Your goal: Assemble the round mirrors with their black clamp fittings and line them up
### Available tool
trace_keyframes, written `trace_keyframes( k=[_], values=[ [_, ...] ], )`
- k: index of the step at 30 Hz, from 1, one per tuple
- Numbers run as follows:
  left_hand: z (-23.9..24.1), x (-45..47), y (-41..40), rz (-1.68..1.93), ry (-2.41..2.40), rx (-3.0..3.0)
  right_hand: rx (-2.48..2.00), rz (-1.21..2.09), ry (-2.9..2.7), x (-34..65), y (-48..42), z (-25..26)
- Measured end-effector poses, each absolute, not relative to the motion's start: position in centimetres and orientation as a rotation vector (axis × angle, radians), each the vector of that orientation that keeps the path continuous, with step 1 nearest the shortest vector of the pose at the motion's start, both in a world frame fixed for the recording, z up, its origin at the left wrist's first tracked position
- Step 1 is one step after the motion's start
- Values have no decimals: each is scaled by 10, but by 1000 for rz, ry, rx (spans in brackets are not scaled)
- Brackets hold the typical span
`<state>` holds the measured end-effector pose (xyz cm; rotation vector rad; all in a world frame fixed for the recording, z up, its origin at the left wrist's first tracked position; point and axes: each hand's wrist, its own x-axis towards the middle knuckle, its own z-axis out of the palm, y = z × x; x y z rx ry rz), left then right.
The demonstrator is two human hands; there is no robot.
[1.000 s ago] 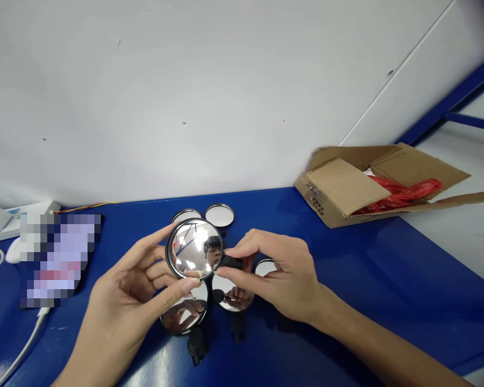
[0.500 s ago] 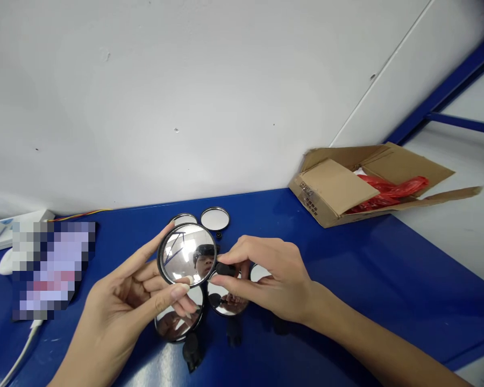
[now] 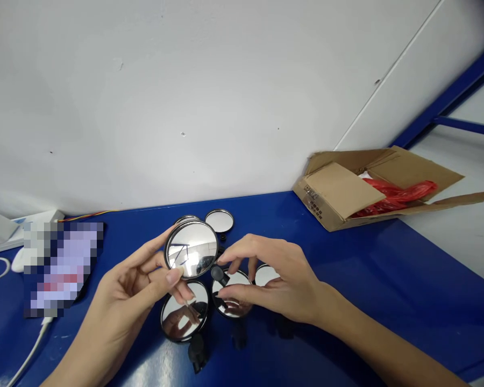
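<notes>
The left grip (image 3: 127, 290) was a bare human hand, slim-fingered, with a smooth, rounded thumbnail (image 3: 173, 276). Its wrist ran uncovered to the lower edge of the view. The right grip (image 3: 284, 277), equally bare, had long, slender fingers and softly rounded knuckles; its narrow forearm (image 3: 358, 318) was uncovered down to the lower right.

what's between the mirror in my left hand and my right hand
In the head view, a black fitting shows between the held mirror and the right hand, whose contact with it is unclear.
</notes>
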<state>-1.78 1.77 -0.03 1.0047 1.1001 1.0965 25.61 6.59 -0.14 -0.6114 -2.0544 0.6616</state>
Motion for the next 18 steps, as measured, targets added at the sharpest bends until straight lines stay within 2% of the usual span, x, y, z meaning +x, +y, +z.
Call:
trace_keyframes(
  k=[13,18],
  values=[
    [5,-13,11,903,1105,1011,-543,821,-2296,257,63,12],
    [15,-3,5,904,1132,998,-535,763,-2367,256,61,16]
  ],
)
